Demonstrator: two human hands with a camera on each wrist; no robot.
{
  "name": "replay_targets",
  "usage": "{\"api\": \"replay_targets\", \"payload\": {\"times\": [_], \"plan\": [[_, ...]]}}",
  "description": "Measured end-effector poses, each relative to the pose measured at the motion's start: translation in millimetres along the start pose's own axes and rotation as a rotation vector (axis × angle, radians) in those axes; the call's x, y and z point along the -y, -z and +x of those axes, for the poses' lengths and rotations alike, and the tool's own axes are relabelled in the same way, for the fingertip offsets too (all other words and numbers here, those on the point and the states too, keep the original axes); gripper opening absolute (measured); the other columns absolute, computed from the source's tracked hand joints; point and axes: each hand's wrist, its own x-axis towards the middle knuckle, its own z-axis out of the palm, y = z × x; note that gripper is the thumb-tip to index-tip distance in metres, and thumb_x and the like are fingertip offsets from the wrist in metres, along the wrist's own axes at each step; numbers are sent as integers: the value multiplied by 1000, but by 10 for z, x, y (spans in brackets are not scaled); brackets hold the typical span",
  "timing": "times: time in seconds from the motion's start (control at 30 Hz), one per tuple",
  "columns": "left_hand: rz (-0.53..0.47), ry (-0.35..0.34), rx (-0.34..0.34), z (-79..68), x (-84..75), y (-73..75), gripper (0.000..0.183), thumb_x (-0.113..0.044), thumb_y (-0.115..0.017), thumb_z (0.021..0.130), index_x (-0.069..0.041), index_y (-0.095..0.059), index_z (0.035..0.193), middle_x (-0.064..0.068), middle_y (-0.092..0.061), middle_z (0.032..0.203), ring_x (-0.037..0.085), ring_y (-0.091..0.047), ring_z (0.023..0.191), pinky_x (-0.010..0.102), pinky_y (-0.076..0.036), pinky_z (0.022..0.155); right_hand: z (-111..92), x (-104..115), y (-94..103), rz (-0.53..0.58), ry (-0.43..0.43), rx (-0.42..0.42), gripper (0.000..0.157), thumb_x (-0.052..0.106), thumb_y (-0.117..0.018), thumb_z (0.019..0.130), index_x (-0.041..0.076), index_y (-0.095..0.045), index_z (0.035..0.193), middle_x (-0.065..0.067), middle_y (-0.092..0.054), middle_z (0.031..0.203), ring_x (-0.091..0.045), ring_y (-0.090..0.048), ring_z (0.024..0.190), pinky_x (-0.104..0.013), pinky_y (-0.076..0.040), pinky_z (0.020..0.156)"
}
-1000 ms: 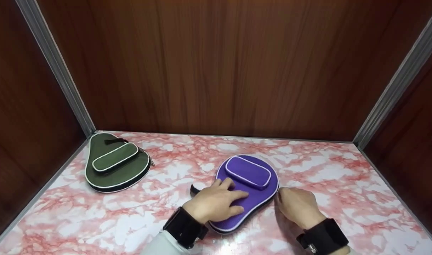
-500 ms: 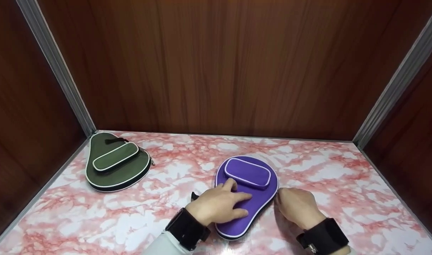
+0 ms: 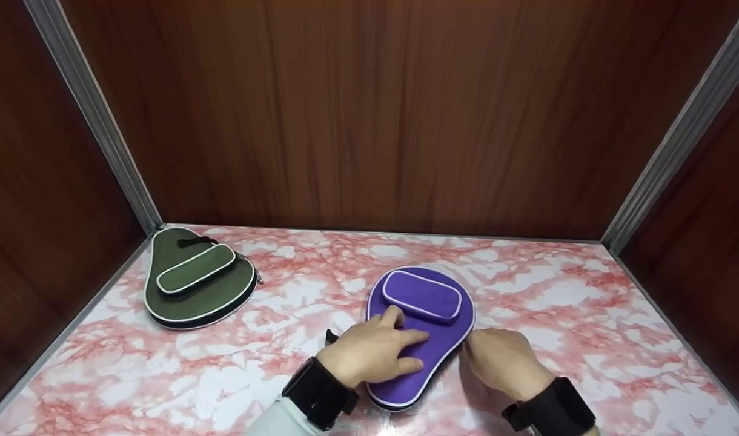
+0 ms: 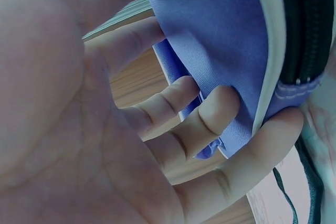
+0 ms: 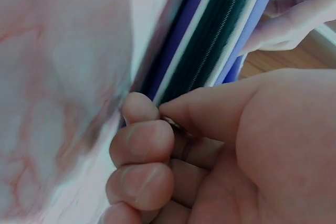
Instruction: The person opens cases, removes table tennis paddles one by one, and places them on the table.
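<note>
A purple table tennis paddle case [image 3: 430, 295] with white piping and a raised pocket lies on the table, narrow end toward me. My left hand [image 3: 372, 351] rests spread on its top, fingers [image 4: 220, 111] pressing the fabric and one lying against the side near the end of the zipper. At the case's right edge, my right hand [image 3: 503, 357] has its fingers curled and pinches a small metal zipper pull [image 5: 172, 123], mostly hidden by thumb and fingers. The zipper band [image 5: 210, 40] beyond that hand looks closed.
A green paddle case [image 3: 203, 284] with a pocket and dark strap lies at the back left. Brown wood-grain panels [image 3: 369, 121] enclose the red-and-white marbled table [image 3: 297, 363] at the back and sides. A black strap [image 3: 331, 336] sticks out left of the purple case.
The purple case has turned slightly, its narrow end moving right and toward me. My right hand has slid a little toward me and left along its edge. The green case stays put.
</note>
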Motion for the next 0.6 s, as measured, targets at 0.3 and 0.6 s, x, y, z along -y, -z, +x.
{"api": "replay_targets", "payload": {"times": [0.3, 0.6], "plan": [[2, -4, -7, -1, -1, 2, 54, -51, -74, 103, -36, -67, 154, 8, -57, 136, 22, -63, 111, 41, -56, 98, -98, 166, 29, 14, 112, -13, 6, 16, -67, 106, 11, -68, 103, -7, -68, 73, -36, -70, 67, -56, -57, 66], [-4, 16, 6, -6, -18, -8, 54, -51, -74, 104, -37, -66, 155, 8, -56, 137, 23, -63, 111, 42, -55, 99, -162, 329, 18, -52, 169, -10, 30, 17, -69, 103, 15, -61, 75, -4, -61, 64, -33, -66, 62, -53, -54, 60]]}}
